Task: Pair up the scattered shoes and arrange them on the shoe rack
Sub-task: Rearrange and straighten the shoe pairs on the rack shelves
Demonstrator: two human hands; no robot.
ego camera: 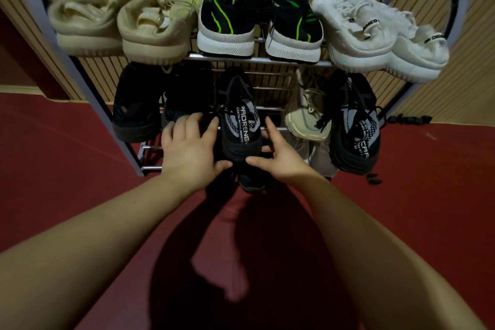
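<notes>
Red floor [67, 169], slatted wall behind, metal shoe rack [257, 60] against it at 12 o'clock.

Top shelf is full: beige pair [123, 24] at 10 o'clock, black-and-green pair [257, 21] at 12, white pair [375, 32] at 2. All sit heels out, side by side, so each pair reads at a glance.

Second shelf, centre: black-and-grey sneaker [239, 118], heel toward the person. Left hand [187, 144] is spread, fingers over the shoe's left side, thumb under the heel. Right hand [278, 155] is cupped loosely, fingers up the right side, thumb at the heel. Both hands bracket it, probably to slide it straight along the bars without it tipping.

Its likely mate, another black-and-grey sneaker [356, 126], sits at 3 o'clock on the same shelf, with a single beige sneaker [308, 112] between them. So this pair is not yet together.

Two dark shoes [160, 104] sit at 9 o'clock on that shelf; too dim to tell if they match. More shoes show below the centre sneaker, mostly hidden.
</notes>
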